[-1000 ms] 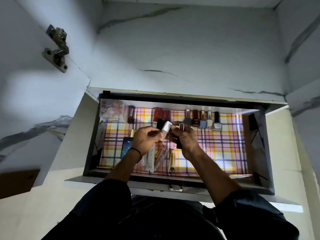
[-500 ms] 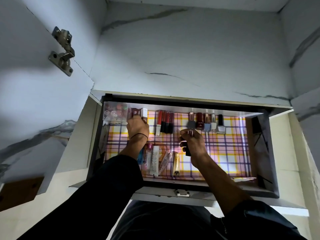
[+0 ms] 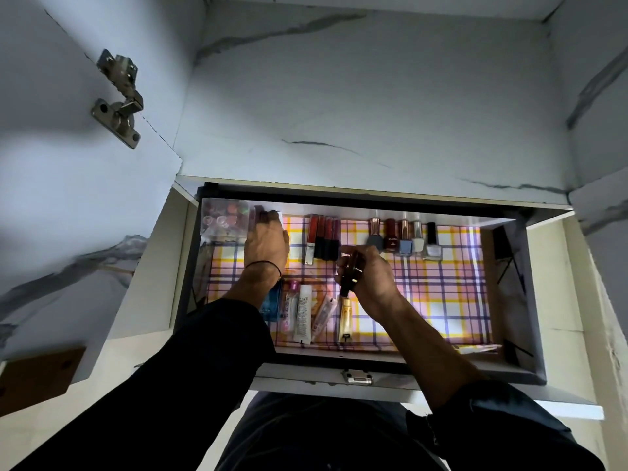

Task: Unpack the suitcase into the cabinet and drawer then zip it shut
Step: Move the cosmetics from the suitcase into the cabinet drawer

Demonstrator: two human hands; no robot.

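The open drawer [image 3: 523, 300], lined with plaid paper, holds cosmetics. My left hand [image 3: 266, 244] reaches to the back left and holds a small white-capped item [image 3: 276, 215] against the back wall, beside a clear box of small pots [image 3: 226, 217]. My right hand [image 3: 367, 277] hovers mid-drawer and grips a few dark slim cosmetic sticks [image 3: 350, 275]. Lip gloss tubes [image 3: 323, 237] and nail polish bottles [image 3: 404, 237] stand along the back. Several tubes [image 3: 304, 312] lie at the front. The suitcase is out of view.
A marble-patterned cabinet shelf [image 3: 356, 96] lies above the drawer. A cabinet door with a metal hinge [image 3: 119, 96] stands open at the left. The drawer front has a metal latch [image 3: 356, 377]. Bare plaid liner [image 3: 448, 294] shows at the drawer's right half.
My left hand took the white-capped item from beside my right hand to the back left corner of the drawer. My right hand stayed mid-drawer with the dark sticks.
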